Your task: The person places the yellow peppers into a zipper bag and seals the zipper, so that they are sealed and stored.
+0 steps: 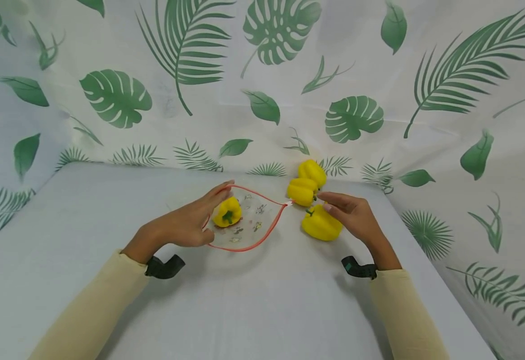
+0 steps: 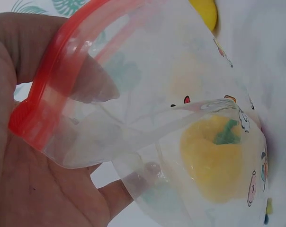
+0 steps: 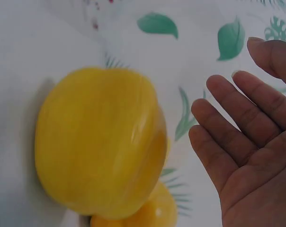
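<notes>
My left hand point(image 1: 186, 220) holds a clear zip bag point(image 2: 147, 137) by its red-edged mouth, which gapes wide. Small printed pictures dot the plastic. A yellow bell pepper point(image 1: 227, 212) with a green stem lies inside the bag, seen through the film in the left wrist view. My right hand point(image 1: 357, 215) hovers over the nearest loose yellow bell pepper point(image 1: 320, 226), its fingers extended and holding nothing. In the right wrist view that pepper point(image 3: 100, 142) sits beside the open palm.
Behind the nearest loose pepper are a second yellow bell pepper point(image 1: 301, 192) and a third point(image 1: 313, 173), close together toward the back. A white cloth covers the table point(image 1: 244, 310). A leaf-patterned sheet point(image 1: 289, 85) rises behind the table.
</notes>
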Available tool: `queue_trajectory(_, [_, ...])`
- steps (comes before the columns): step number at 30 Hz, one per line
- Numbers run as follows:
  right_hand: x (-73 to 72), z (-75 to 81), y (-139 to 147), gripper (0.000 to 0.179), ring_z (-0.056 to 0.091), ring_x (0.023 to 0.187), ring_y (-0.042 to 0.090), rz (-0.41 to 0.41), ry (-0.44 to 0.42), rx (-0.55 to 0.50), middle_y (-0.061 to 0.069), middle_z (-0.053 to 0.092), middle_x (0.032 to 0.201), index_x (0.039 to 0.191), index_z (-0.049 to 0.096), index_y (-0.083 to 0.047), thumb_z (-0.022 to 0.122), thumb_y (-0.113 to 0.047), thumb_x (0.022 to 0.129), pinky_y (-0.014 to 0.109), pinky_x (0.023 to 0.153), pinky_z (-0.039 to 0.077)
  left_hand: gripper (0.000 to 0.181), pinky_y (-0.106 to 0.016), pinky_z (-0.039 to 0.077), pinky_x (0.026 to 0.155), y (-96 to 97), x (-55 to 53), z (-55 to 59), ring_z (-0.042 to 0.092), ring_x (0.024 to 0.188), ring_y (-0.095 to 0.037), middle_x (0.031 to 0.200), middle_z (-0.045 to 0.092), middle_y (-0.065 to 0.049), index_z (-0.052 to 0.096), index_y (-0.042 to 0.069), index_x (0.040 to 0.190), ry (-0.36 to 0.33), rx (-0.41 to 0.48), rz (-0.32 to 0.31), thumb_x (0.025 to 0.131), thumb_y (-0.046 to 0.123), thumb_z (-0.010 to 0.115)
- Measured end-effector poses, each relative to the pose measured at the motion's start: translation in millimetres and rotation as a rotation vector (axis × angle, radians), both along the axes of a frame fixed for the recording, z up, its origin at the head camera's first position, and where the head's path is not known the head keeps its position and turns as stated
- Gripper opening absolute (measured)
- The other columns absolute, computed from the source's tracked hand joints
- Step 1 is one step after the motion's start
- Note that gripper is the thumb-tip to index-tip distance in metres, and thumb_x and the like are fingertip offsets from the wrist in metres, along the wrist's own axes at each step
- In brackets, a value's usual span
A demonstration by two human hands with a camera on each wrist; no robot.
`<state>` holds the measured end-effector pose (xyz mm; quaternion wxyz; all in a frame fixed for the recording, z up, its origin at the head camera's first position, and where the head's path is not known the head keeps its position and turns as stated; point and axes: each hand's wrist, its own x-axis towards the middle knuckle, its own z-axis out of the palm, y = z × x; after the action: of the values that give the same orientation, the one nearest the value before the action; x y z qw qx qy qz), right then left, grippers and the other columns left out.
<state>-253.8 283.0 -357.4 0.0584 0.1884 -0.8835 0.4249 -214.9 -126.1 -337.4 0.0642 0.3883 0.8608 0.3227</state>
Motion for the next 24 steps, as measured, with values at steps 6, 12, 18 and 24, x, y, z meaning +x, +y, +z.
queue_trajectory(6, [-5.1, -7.9, 14.8, 0.041, 0.056, 0.12, 0.025, -0.044, -0.096, -0.049, 0.008, 0.059, 0.133, 0.133, 0.061, -0.011, 0.061, -0.028, 0.096, 0.027, 0.094, 0.047, 0.092, -0.047, 0.025, 0.111, -0.2, -0.2, 0.2, 0.005, 0.146, -0.017, 0.162, -0.007, 0.005, 0.007, 0.005, 0.156, -0.009, -0.005, 0.011, 0.075, 0.0, 0.052])
queue_trajectory(12, [-8.2, -11.4, 24.0, 0.04, 0.058, 0.118, 0.023, -0.052, -0.138, -0.081, 0.01, 0.061, 0.13, 0.131, 0.062, -0.012, 0.063, -0.028, 0.095, 0.023, 0.09, 0.048, 0.092, -0.048, 0.025, 0.111, -0.2, -1.1, -0.7, 0.005, 0.146, -0.019, 0.162, -0.008, 0.004, 0.006, 0.004, 0.156, -0.005, 0.004, 0.008, 0.076, 0.0, 0.052])
queue_trajectory(18, [-9.9, -16.2, 31.5, 0.048, 0.057, 0.118, 0.022, -0.054, -0.183, -0.048, 0.007, 0.06, 0.131, 0.135, 0.059, -0.011, 0.064, -0.034, 0.093, 0.019, 0.089, 0.047, 0.092, -0.047, 0.026, 0.111, 1.3, -2.4, -2.1, 0.005, 0.146, -0.018, 0.162, -0.008, 0.004, 0.006, 0.004, 0.156, 0.007, 0.007, -0.004, 0.076, 0.0, 0.051])
queue_trajectory(24, [-12.4, -19.8, 33.4, 0.052, 0.054, 0.122, 0.022, -0.043, -0.213, -0.001, 0.005, 0.059, 0.133, 0.137, 0.057, -0.011, 0.063, -0.038, 0.093, 0.03, 0.098, 0.045, 0.092, -0.046, 0.023, 0.112, 0.1, -0.5, -0.8, 0.004, 0.146, -0.016, 0.162, -0.007, 0.006, 0.007, 0.005, 0.156, -0.01, 0.0, 0.016, 0.076, 0.0, 0.051])
